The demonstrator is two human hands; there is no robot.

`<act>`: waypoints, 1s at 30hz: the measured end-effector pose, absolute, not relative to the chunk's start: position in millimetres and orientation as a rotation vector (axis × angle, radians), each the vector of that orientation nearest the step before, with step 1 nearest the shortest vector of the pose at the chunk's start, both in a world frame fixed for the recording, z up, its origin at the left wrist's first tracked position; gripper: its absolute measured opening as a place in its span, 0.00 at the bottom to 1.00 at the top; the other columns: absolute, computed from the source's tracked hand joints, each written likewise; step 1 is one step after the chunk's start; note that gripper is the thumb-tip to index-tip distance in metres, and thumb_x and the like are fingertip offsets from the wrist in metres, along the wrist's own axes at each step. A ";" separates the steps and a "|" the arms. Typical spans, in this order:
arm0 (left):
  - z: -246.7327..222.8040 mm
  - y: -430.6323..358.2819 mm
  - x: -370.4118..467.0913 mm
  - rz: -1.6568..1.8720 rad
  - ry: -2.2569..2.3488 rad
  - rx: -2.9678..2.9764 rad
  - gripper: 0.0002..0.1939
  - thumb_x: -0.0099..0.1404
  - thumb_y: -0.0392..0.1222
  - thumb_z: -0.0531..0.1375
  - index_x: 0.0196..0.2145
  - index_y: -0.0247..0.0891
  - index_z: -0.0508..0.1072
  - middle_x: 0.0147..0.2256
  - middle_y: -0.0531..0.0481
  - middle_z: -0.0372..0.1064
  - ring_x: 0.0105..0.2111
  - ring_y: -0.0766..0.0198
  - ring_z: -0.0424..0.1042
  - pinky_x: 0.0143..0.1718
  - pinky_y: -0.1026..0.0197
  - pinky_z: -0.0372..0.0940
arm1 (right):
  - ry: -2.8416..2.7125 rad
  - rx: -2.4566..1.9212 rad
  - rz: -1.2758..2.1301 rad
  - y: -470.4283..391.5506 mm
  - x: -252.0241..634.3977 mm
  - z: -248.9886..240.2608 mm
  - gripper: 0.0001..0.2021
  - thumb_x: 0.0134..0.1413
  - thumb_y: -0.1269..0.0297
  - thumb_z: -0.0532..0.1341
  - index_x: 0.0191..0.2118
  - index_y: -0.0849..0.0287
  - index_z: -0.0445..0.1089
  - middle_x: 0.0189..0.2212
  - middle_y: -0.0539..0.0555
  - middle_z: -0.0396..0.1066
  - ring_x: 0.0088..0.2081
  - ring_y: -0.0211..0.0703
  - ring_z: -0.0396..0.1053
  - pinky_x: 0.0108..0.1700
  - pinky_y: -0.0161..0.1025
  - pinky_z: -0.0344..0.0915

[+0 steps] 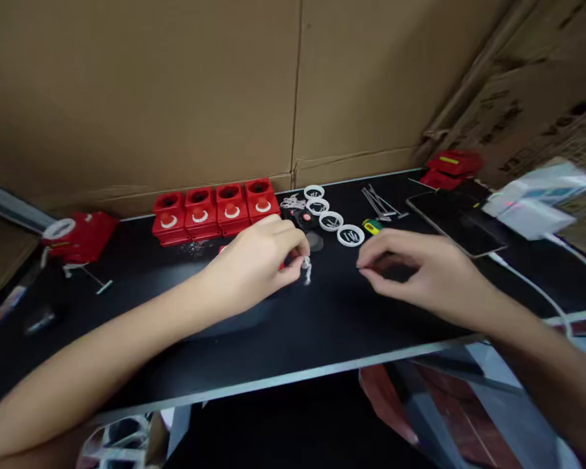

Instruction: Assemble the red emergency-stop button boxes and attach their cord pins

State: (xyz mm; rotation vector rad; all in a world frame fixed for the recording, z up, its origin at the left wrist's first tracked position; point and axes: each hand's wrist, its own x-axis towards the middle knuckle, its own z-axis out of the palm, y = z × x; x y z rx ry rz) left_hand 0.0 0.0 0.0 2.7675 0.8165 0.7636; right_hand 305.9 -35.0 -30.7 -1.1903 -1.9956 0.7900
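My left hand (256,264) is closed over the dark tabletop, its thumb and forefinger pinched together. A small white twisted piece that looks like string (307,268) hangs from the fingertips. Bits of a red part (222,249) show behind and under this hand; most of it is hidden. To the right, my right hand (420,273) is also closed in a pinch, just in front of the white rings. Whatever its fingertips hold, if anything, is too small to make out.
Several red housings (232,212) stand in a row at the back. Beside them lie white strings (293,202) and white ring-shaped dishes (350,235) with small metal pieces. A yellow-green tool (372,226), metal rods (381,203) and a phone (454,221) are further right. Another red unit (81,238) sits left.
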 end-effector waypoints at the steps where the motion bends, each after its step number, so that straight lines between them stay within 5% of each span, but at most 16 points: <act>1: 0.5 -6.7 -5.5 0.798 0.831 2.717 0.08 0.72 0.25 0.67 0.41 0.35 0.80 0.35 0.54 0.74 0.34 0.66 0.73 0.37 0.66 0.67 | -2.022 -1.179 0.832 -26.2 299.8 -25.5 0.10 0.62 0.56 0.70 0.38 0.59 0.81 0.40 0.53 0.81 0.38 0.30 0.79 0.43 0.23 0.80; 6: -3.9 -40.3 -36.2 0.785 0.919 2.607 0.09 0.78 0.28 0.61 0.47 0.38 0.80 0.39 0.53 0.77 0.34 0.68 0.76 0.38 0.67 0.70 | -2.179 -1.060 0.940 10.7 263.0 -19.8 0.07 0.60 0.63 0.70 0.38 0.61 0.82 0.38 0.51 0.81 0.36 0.27 0.78 0.40 0.21 0.77; 12: -15.2 -68.8 -69.4 0.650 0.985 2.936 0.10 0.81 0.30 0.61 0.55 0.36 0.79 0.49 0.42 0.81 0.47 0.55 0.80 0.52 0.55 0.77 | -2.221 -0.908 0.936 18.6 229.7 -51.2 0.05 0.60 0.69 0.68 0.39 0.62 0.82 0.39 0.51 0.81 0.32 0.21 0.74 0.39 0.19 0.73; 18: -37.8 -69.7 -73.5 0.534 0.867 2.907 0.10 0.87 0.41 0.60 0.54 0.34 0.80 0.47 0.42 0.83 0.43 0.55 0.81 0.49 0.55 0.78 | -2.096 -0.816 0.948 7.0 232.3 -72.5 0.05 0.63 0.65 0.68 0.40 0.61 0.82 0.41 0.53 0.80 0.35 0.24 0.76 0.39 0.20 0.77; 30: -79.2 -63.4 -73.6 0.674 0.935 2.687 0.17 0.90 0.45 0.58 0.54 0.35 0.84 0.41 0.48 0.79 0.35 0.65 0.81 0.40 0.65 0.75 | -2.096 -0.727 0.944 -5.7 223.2 -77.9 0.03 0.64 0.70 0.68 0.38 0.61 0.81 0.40 0.52 0.80 0.34 0.23 0.75 0.39 0.19 0.77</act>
